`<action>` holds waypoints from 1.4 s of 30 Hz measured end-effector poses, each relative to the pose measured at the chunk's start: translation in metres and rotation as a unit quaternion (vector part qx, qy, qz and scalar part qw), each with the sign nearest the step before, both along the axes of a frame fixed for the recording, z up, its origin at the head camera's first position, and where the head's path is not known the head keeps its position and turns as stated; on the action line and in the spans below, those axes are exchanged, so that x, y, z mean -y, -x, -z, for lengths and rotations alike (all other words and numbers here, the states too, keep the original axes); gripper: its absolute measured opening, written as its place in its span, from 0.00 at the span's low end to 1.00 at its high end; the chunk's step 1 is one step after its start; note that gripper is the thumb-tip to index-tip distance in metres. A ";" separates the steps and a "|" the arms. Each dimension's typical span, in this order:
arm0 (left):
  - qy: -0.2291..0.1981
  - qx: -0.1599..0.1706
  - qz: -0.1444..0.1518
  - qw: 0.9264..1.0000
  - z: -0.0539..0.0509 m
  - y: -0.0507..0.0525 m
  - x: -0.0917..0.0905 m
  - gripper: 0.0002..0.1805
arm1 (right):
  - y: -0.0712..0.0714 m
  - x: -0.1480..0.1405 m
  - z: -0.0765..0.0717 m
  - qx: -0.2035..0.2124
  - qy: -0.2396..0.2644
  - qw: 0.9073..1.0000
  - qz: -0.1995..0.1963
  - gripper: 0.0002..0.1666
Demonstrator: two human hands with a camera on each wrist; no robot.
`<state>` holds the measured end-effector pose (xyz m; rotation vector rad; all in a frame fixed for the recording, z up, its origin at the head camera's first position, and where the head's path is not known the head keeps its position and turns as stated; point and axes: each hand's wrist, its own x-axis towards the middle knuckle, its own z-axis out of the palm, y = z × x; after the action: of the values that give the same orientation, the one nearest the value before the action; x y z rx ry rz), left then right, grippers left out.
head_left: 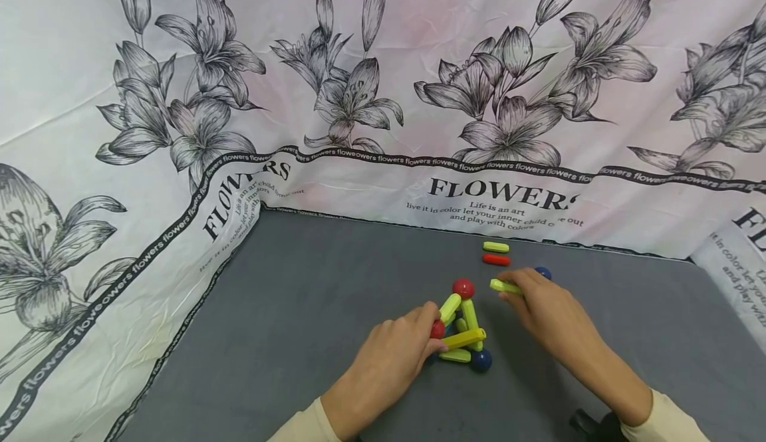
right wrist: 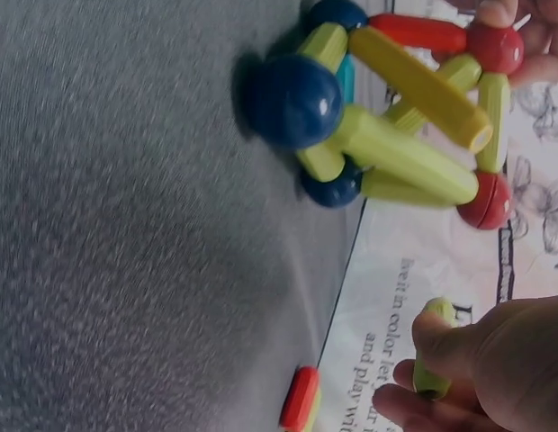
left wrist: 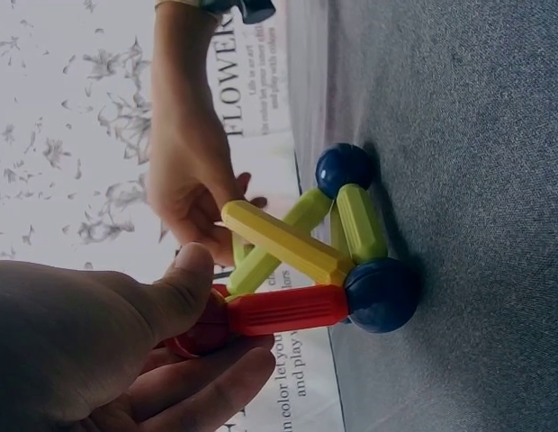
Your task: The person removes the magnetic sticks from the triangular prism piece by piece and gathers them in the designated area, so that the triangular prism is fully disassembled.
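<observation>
A framework of toy building rods and balls stands on the grey table, with blue balls [head_left: 481, 360] at its base and a red ball [head_left: 463, 288] at the top. My left hand [head_left: 391, 342] pinches another red ball [left wrist: 207, 326] at its upper left corner, from which a red rod [left wrist: 288, 310] runs down to a blue ball. A yellow rod [head_left: 463, 339] slants up from that same blue ball, its other end free. To the right of the framework, my right hand [head_left: 553, 312] holds a loose yellow-green rod [head_left: 505, 287] between thumb and fingers, apart from the framework.
Behind the right hand lie a loose yellow-green rod [head_left: 496, 247] and a red rod [head_left: 497, 259]. A blue ball [head_left: 543, 272] is partly hidden by that hand. A flower-printed cloth [head_left: 359, 183] hangs along the back and left of the grey tabletop [head_left: 287, 282].
</observation>
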<state>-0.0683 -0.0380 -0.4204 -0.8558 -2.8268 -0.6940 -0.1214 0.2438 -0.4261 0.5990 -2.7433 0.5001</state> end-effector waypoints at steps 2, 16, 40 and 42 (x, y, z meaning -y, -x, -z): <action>0.001 0.002 -0.001 1.000 0.001 0.000 0.000 0.18 | 0.004 -0.002 0.002 0.014 0.002 1.000 0.004 0.18; -0.008 -0.003 0.003 1.000 0.001 0.000 0.001 0.18 | 0.039 -0.014 0.026 -0.077 -0.050 0.996 -0.003 0.17; -0.013 0.026 0.005 1.000 0.001 -0.001 0.002 0.18 | 0.068 -0.011 0.047 -0.037 -0.083 0.996 0.010 0.15; -0.013 0.024 0.004 1.000 0.001 -0.001 0.002 0.18 | 0.069 -0.010 0.048 -0.038 -0.085 0.996 0.009 0.15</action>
<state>-0.0677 -0.0402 -0.4212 -0.8596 -2.8516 -0.7609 -0.1904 0.2542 -0.4739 0.6204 -2.7331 0.2361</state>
